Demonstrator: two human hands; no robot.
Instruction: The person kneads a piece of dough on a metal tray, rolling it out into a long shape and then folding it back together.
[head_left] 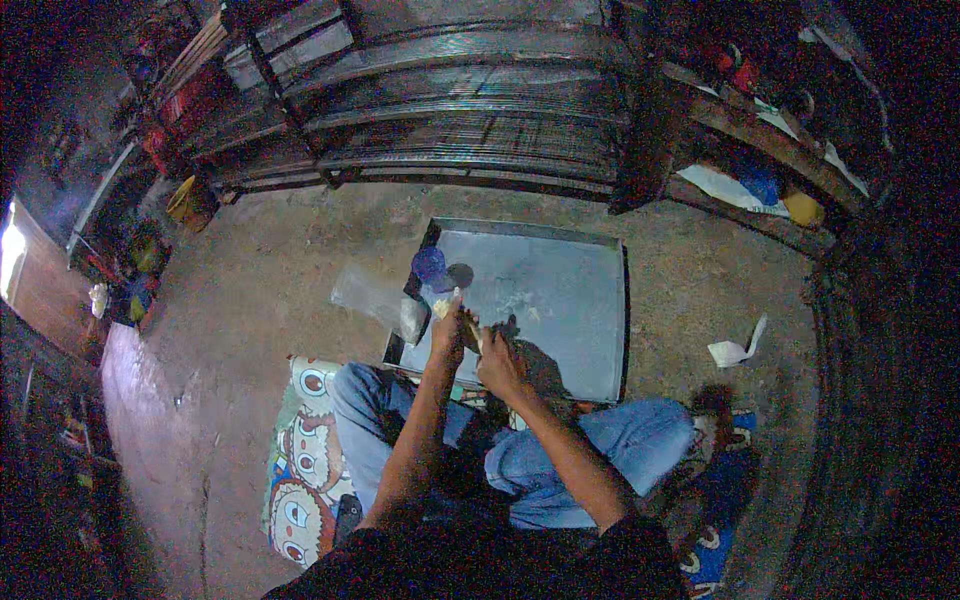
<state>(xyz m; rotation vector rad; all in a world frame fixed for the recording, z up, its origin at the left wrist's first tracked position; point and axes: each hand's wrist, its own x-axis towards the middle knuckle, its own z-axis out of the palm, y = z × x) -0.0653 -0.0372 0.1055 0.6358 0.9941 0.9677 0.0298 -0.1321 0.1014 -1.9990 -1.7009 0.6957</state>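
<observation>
My left hand (448, 340) is closed around a small pale yellowish piece (441, 307), whose exact kind I cannot make out. Close beside it, my right hand (498, 366) is closed on a thin tan strip or stick (473, 332) that reaches toward the left hand. Both hands are above the near left part of a shallow grey metal tray (575, 290). A purple-blue round tub or lid (429, 264) lies at the tray's left side, with a dark round thing (460, 276) touching or beside it. Left of my left hand sits a whitish bag (412, 320).
Clear plastic (362, 293) lies left of the tray. A white scrap (730, 352) rests on the floor at right. Beyond the tray stands a dark slatted rack (470, 125). My denim-clad legs fold over a cartoon-printed mat (312, 455). A yellow container (182, 200) stands far left.
</observation>
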